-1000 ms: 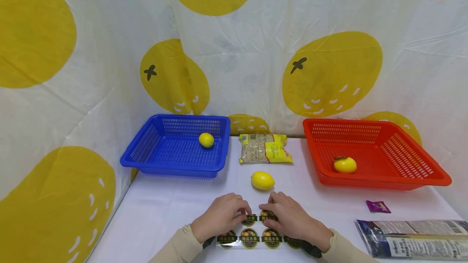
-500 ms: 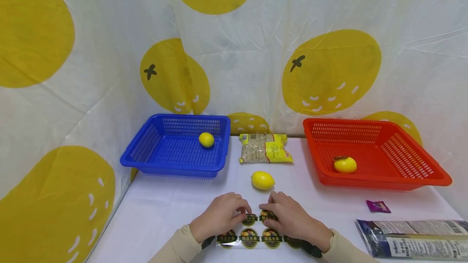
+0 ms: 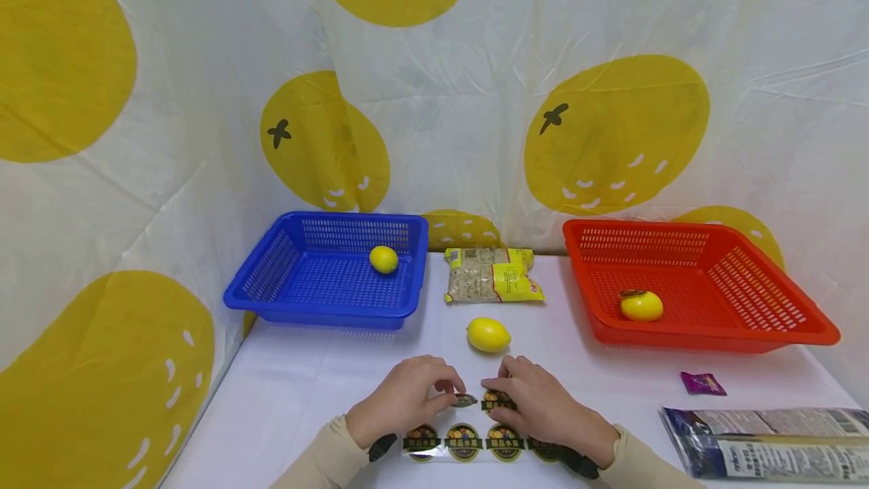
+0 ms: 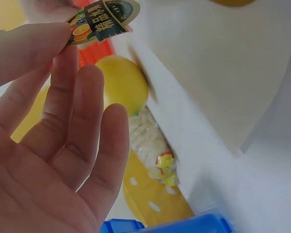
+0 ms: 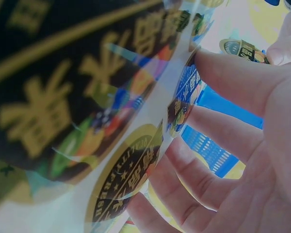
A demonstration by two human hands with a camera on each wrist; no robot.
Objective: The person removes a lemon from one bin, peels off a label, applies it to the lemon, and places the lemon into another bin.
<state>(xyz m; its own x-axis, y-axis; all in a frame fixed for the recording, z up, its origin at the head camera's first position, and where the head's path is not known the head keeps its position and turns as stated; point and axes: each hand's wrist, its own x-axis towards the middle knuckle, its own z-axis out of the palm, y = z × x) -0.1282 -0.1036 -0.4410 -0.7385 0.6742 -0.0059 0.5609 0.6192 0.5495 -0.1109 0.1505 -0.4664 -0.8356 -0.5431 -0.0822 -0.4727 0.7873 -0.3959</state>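
Note:
A round black-and-gold fruit sticker [image 4: 104, 20] is pinched between the thumb and index finger of my left hand [image 3: 405, 397]. In the head view it stands tilted at the far part of the clear sticker sheet [image 3: 441, 459]. More such stickers lie on that sheet in two rows. My right hand [image 3: 543, 407] rests on the sheet's right part, thumb and fingers spread around a sticker [image 3: 498, 401] and partly covering others. Just beyond both hands lies a lemon [image 3: 488, 334] on the white cloth.
A blue basket [image 3: 326, 315] at back left holds one lemon [image 3: 383, 259]. A red basket [image 3: 706, 336] at back right holds a lemon [image 3: 642, 306] with a dark sticker. Between them is a yellow packet [image 3: 492, 275]. A purple sachet [image 3: 703, 383] and silver-blue packs [image 3: 774, 444] lie right.
My left hand has shifted slightly up and left, and the sticker in its fingertips has tilted up off the sheet. The right hand has stayed in place.

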